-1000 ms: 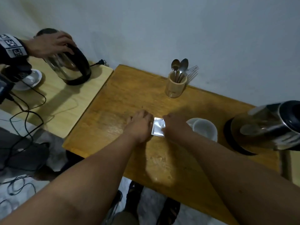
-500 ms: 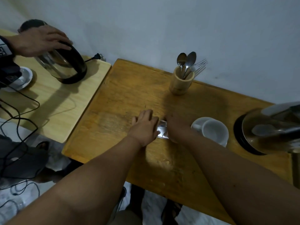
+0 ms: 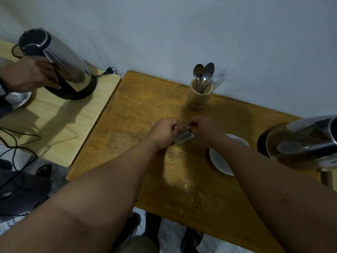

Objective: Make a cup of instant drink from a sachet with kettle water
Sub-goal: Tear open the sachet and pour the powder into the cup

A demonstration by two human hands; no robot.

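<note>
A small silvery sachet [image 3: 184, 137] hangs just above the middle of the brown wooden table [image 3: 131, 110], tilted. My left hand [image 3: 164, 132] pinches its left top corner and my right hand [image 3: 204, 130] pinches its right top corner. A white cup on a white saucer [image 3: 219, 161] sits to the right, mostly hidden under my right forearm. A steel kettle [image 3: 302, 143] on a black base stands at the table's right edge.
A bamboo holder [image 3: 199, 95] with spoons and forks stands near the wall. On a paler table [image 3: 60, 125] to the left, another person's hand [image 3: 29, 75] grips a second steel kettle [image 3: 62, 61]. Cables [image 3: 14, 143] trail down on the left.
Both my hands have lifted the sachet off the table and now pinch its top corners. The other person's hand has moved from the second kettle's lid to its handle.
</note>
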